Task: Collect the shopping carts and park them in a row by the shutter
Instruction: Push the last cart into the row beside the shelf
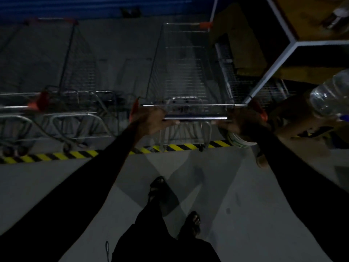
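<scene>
A wire shopping cart (185,72) with orange corner caps stands straight ahead, its nose toward the blue shutter (94,6). My left hand (153,120) grips the left end of its handle bar (194,118) and my right hand (239,123) grips the right end. Its rear wheels sit about on the yellow-black floor stripe (75,155). To the left, other carts (75,87) stand parked side by side facing the shutter.
A white-framed shelf unit (273,69) with cardboard boxes stands close on the right of the cart. A clear plastic bottle (330,95) juts in at the right edge. Grey floor lies under my feet (190,222).
</scene>
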